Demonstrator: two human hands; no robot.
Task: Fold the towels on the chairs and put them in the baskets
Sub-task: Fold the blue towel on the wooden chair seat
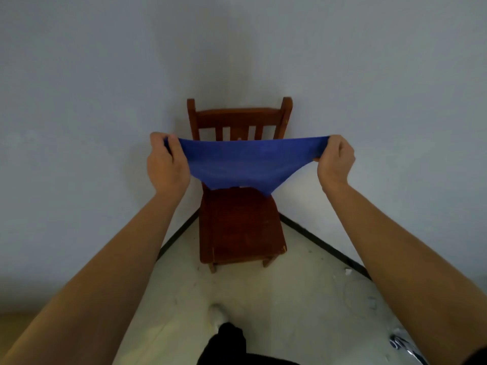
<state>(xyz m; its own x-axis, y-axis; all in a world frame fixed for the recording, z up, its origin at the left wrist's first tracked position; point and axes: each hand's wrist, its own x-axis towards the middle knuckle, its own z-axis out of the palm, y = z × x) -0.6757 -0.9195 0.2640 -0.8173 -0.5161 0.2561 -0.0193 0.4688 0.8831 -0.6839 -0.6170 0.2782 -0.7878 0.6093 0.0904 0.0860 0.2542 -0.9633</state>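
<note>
My left hand (166, 160) has its fingers curled tight around one top corner of the blue cloth towel (237, 164), thumb pressed over the hem; my right hand (335, 158) pinches the opposite corner the same way. Between them the towel's long axis runs straight across, left to right, its top edge pulled taut and the rest sagging to a point that hangs just above the seat of the dark red wooden chair (241, 225). The chair stands in the corner of pale grey walls. Both hands sit level and equally far out, so I judge the fold comes by bringing one corner across to the other. No basket is in view.
</note>
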